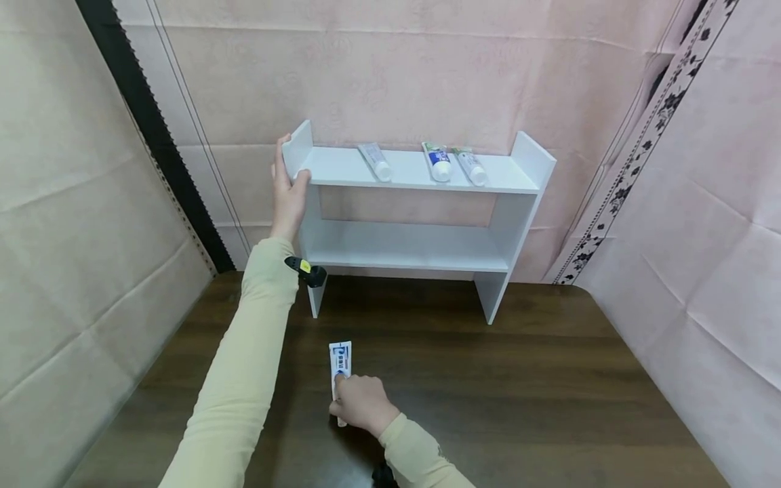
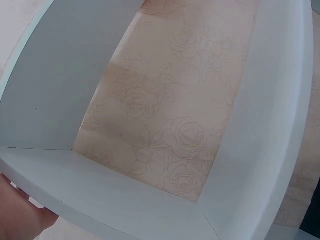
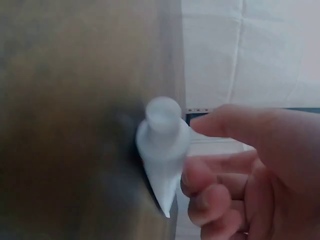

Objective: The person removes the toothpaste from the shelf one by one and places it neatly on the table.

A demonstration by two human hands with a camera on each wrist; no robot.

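Note:
My left hand (image 1: 288,196) grips the upper left side panel of a white two-tier shelf (image 1: 405,264), thumb at the front and fingers around the outside. In the left wrist view part of that hand (image 2: 22,212) shows at the panel's edge. Low on the table, a white and blue toothpaste tube (image 1: 340,358) lies with its printed end away from me. Over its near half is my right hand (image 1: 366,404), which hides part of it. From the right wrist, the tube's white cap (image 3: 163,114) faces the camera, with thumb and loosely bent fingers (image 3: 212,202) spread close beside it.
On the top shelf board lie three more tubes: a pale one (image 1: 375,163) at left, a blue-labelled one (image 1: 438,161) and a white one (image 1: 470,167) at right. The shelf stands at the back of the dark wooden table (image 1: 518,393), with cloth curtains (image 1: 702,224) around it.

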